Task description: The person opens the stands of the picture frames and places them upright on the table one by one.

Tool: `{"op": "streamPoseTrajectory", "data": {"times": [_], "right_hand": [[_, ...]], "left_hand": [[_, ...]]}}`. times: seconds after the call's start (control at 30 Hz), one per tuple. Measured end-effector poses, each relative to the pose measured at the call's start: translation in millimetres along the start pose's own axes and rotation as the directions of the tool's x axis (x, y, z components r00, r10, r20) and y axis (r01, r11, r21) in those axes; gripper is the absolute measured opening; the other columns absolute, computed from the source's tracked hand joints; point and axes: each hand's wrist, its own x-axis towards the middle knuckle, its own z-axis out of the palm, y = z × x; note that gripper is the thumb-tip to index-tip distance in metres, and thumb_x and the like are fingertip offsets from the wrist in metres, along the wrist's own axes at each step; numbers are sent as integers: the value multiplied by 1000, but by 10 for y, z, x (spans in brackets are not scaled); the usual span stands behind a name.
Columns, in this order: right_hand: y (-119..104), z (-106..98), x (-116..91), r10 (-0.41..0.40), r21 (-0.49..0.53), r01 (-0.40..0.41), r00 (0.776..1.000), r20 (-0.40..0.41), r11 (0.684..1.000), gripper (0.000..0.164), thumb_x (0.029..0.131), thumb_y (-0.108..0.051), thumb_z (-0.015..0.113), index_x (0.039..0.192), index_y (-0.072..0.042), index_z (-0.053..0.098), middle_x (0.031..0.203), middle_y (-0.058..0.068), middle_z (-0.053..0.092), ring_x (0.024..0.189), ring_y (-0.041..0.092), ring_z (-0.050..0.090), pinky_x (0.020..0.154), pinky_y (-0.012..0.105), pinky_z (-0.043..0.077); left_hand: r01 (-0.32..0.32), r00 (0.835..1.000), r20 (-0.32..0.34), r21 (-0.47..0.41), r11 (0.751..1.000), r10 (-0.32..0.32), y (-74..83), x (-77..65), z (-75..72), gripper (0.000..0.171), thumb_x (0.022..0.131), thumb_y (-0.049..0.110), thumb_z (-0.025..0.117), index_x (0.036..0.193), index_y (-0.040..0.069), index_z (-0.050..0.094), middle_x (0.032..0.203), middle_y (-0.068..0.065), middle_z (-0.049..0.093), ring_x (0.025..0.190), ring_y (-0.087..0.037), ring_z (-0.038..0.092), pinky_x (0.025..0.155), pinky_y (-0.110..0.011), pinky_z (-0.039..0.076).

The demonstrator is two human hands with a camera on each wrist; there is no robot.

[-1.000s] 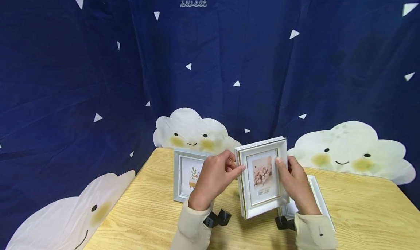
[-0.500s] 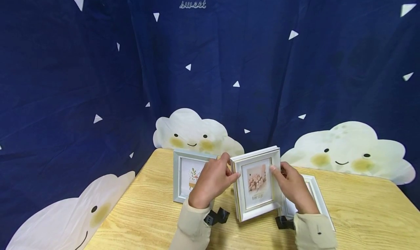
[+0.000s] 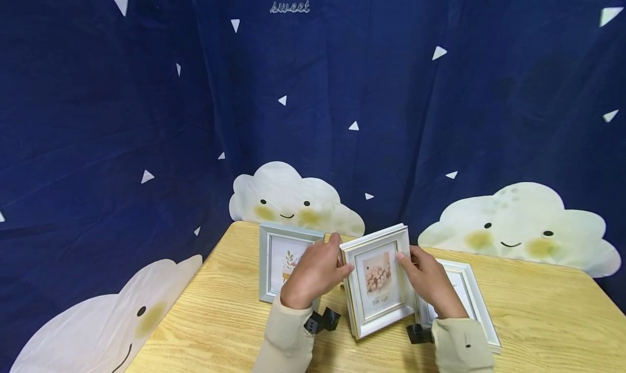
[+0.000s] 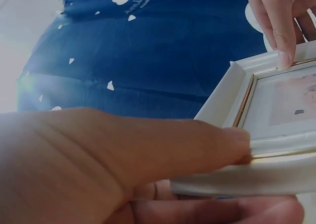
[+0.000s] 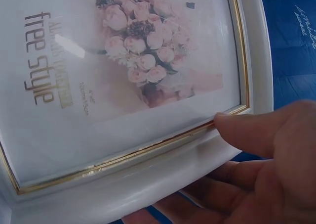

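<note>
Between both hands a white picture frame (image 3: 379, 280) with a gold inner line leans upright, its picture of pink flowers facing me. My left hand (image 3: 318, 269) grips its left edge, thumb on the front and fingers behind, as the left wrist view shows. On the right edge my right hand (image 3: 430, 278) pinches it, thumb (image 5: 247, 127) on the front moulding by the gold line and fingers at the back. A grey-blue picture frame (image 3: 264, 264) with a plant print stands at the left, partly behind my left hand. Another white frame (image 3: 481, 308) is partly hidden by my right forearm.
Everything is on a light wooden table (image 3: 210, 302). A dark blue cloth (image 3: 313, 90) with white triangles and smiling clouds hangs behind and to the left. Black wrist mounts (image 3: 323, 321) stick out inward from the sleeves.
Both hands have brought the white frame with the flower picture lower and a little to the left. The grey-blue frame and the other white frame stay where they were.
</note>
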Motion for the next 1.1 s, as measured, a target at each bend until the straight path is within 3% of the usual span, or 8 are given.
{"op": "streamPoseTrajectory", "data": {"times": [0.23, 0.6, 0.8, 1.1], "right_hand": [[20, 54, 28, 1, 11, -1, 1000, 27, 1000, 47, 100, -40, 48, 129, -3, 55, 121, 20, 63, 111, 35, 57, 89, 50, 45], [40, 108, 47, -17, -40, 18, 999, 29, 999, 40, 100, -36, 51, 119, -2, 61, 111, 16, 67, 101, 29, 60, 83, 45, 46], [39, 103, 44, -16, -42, 17, 999, 38, 999, 42, 100, -36, 50, 120, 0, 60, 112, 18, 66, 102, 31, 60, 83, 47, 46], [9, 73, 25, -2, -17, 3, 998, 68, 1000, 47, 100, -37, 50, 125, 1, 58, 119, 21, 62, 109, 35, 58, 88, 50, 46]], "left_hand": [[16, 999, 36, -22, 1000, -15, -15, -22, -26, 30, 84, 22, 73, 97, 6, 50, 59, 5, 48, 52, -12, 47, 48, -26, 39], [-12, 998, 59, -12, 1000, 13, -53, -42, -14, 23, 85, 16, 67, 88, 8, 46, 57, 4, 46, 49, -14, 44, 47, -27, 37], [-23, 998, 51, 10, 1000, 22, -68, -35, 0, 23, 86, 20, 67, 89, 9, 47, 57, 4, 46, 50, -14, 45, 47, -28, 37], [30, 998, 49, 25, 999, -31, -35, -53, -23, 28, 90, 31, 65, 97, 6, 54, 58, 0, 47, 53, -18, 47, 49, -31, 38]]}}
